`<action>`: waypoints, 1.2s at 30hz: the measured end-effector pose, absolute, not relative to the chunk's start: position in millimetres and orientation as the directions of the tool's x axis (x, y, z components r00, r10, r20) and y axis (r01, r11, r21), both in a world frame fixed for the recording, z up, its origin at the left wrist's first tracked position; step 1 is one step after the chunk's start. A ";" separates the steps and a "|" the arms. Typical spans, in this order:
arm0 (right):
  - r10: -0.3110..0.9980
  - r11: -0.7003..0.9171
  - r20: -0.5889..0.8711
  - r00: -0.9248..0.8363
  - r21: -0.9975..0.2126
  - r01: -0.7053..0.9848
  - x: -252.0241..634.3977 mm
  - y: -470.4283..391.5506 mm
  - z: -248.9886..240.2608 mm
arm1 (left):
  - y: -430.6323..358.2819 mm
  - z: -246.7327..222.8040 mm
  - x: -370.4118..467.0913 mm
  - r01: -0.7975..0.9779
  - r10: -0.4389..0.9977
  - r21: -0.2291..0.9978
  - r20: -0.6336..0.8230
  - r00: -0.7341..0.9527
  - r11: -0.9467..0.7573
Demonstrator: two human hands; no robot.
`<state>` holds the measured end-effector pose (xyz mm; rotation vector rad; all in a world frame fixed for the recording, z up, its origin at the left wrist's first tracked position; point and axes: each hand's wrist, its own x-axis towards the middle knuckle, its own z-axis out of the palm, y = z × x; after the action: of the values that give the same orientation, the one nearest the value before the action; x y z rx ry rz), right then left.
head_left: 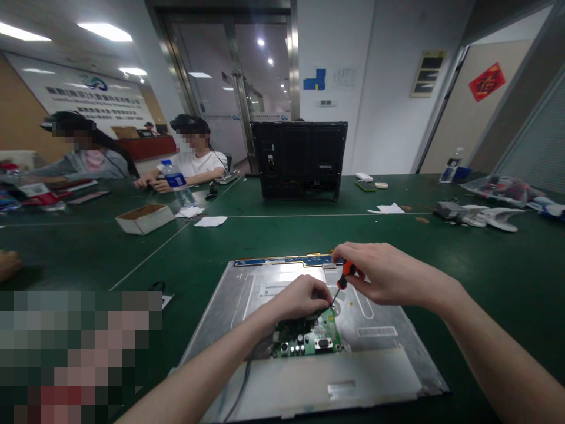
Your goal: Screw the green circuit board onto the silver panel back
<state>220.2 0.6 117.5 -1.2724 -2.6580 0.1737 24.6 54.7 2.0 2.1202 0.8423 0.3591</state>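
Note:
A metal-backed display panel (pixel 375 371) lies flat on the green table in front of me. On its middle sits a green circuit board (pixel 326 330) with ports along the near edge. My right hand (pixel 379 274) is closed around the red and black handle of a screwdriver (pixel 346 270), whose thin shaft slants down to the board's far right corner. Beside that tip, my left hand (pixel 302 297) has its fingers pinched together over the board; what they hold, if anything, is hidden. A blue circuit strip (pixel 282 261) runs along the panel's far edge.
Beyond the panel stands a black monitor housing (pixel 302 159). An open cardboard box (pixel 145 219), paper scraps (pixel 210 221) and a water bottle (pixel 176 182) are at the left. Gloves (pixel 489 217) lie at the right. Two people sit across the table, and another person's hand shows at far left.

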 end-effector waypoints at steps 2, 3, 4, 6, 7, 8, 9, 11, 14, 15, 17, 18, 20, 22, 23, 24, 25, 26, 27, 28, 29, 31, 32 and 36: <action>0.787 0.616 0.119 -0.605 -0.180 0.767 219.8 1.5 117.4 | 54.3 2.7 24.7 0.450 0.673 0.768 -0.035 0.739 -0.456; 0.794 0.608 0.118 -0.596 -0.174 0.775 219.8 2.1 117.3 | 54.2 2.9 24.7 0.451 0.672 0.766 -0.034 0.740 -0.458; 0.802 0.598 0.114 -0.587 -0.165 0.785 220.0 2.7 117.0 | 54.0 3.1 24.8 0.450 0.672 0.766 -0.033 0.740 -0.458; 0.813 0.582 0.107 -0.572 -0.150 0.799 220.9 3.6 116.7 | 53.6 3.3 25.1 0.452 0.675 0.768 -0.035 0.737 -0.454; 0.812 0.583 0.104 -0.574 -0.150 0.798 221.4 3.6 116.8 | 53.5 3.2 25.2 0.455 0.678 0.768 -0.037 0.734 -0.450; 0.807 0.591 0.103 -0.582 -0.156 0.792 221.9 3.3 117.2 | 53.4 3.0 25.4 0.457 0.680 0.769 -0.040 0.732 -0.447; 0.797 0.604 0.101 -0.596 -0.167 0.779 222.4 2.6 117.9 | 53.4 2.7 25.5 0.459 0.681 0.769 -0.042 0.731 -0.445; 0.775 0.630 0.096 -0.624 -0.189 0.753 223.0 0.4 119.5 | 53.5 1.9 25.6 0.458 0.681 0.771 -0.043 0.731 -0.443; 0.768 0.638 0.085 -0.635 -0.198 0.744 222.8 -2.7 121.2 | 53.8 1.2 25.5 0.453 0.677 0.768 -0.035 0.736 -0.453; 0.769 0.636 0.084 -0.634 -0.200 0.745 222.5 -3.0 121.1 | 53.9 1.2 25.4 0.452 0.675 0.765 -0.031 0.737 -0.458; 0.771 0.634 0.088 -0.630 -0.199 0.747 221.8 -2.4 120.3 | 54.1 1.4 25.2 0.452 0.673 0.759 -0.025 0.739 -0.468; 0.774 0.631 0.091 -0.627 -0.194 0.751 221.4 -1.6 119.7 | 54.1 1.5 25.1 0.451 0.673 0.759 -0.024 0.739 -0.469; 0.787 0.616 0.094 -0.610 -0.177 0.767 220.7 0.6 118.5 | 54.2 1.6 25.0 0.448 0.673 0.764 -0.024 0.740 -0.465; 0.805 0.593 0.091 -0.586 -0.154 0.790 220.2 2.7 117.9 | 54.4 1.6 25.0 0.448 0.674 0.766 -0.027 0.738 -0.460; 0.814 0.581 0.087 -0.575 -0.148 0.800 220.0 3.2 117.8 | 54.5 1.6 25.0 0.449 0.674 0.766 -0.028 0.738 -0.460; 0.819 0.574 0.084 -0.568 -0.146 0.806 219.9 3.4 118.0 | 54.6 1.7 25.0 0.450 0.675 0.765 -0.028 0.738 -0.460; 0.818 0.575 0.084 -0.569 -0.148 0.805 219.9 3.1 118.3 | 54.7 1.8 25.0 0.450 0.674 0.764 -0.028 0.738 -0.462; 0.812 0.583 0.085 -0.578 -0.156 0.797 220.1 2.3 118.7 | 54.7 2.0 24.9 0.450 0.672 0.763 -0.027 0.740 -0.464; 0.802 0.597 0.088 -0.591 -0.167 0.785 220.2 1.2 119.3 | 54.7 2.2 24.9 0.450 0.670 0.762 -0.027 0.742 -0.467; 0.788 0.614 0.090 -0.609 -0.180 0.768 220.4 -0.1 119.8 | 54.7 2.4 24.9 0.451 0.670 0.760 -0.028 0.742 -0.468; 0.775 0.630 0.089 -0.626 -0.191 0.753 220.5 -1.3 120.3 | 54.6 2.5 24.9 0.454 0.671 0.759 -0.030 0.741 -0.467; 0.759 0.647 0.084 -0.645 -0.203 0.735 220.3 -3.2 121.0 | 54.5 2.7 25.0 0.463 0.677 0.755 -0.034 0.735 -0.465; 0.758 0.648 0.083 -0.647 -0.204 0.734 220.0 -3.6 121.1 | 54.5 2.7 25.1 0.466 0.680 0.754 -0.035 0.733 -0.463; 0.780 0.625 0.103 -0.617 -0.171 0.762 218.1 -0.5 119.6 | 54.5 2.2 25.1 0.462 0.678 0.759 -0.037 0.734 -0.459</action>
<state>218.1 -0.5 119.6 -1.2819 -2.6779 0.1647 25.1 54.5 2.2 2.1373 0.8574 0.3465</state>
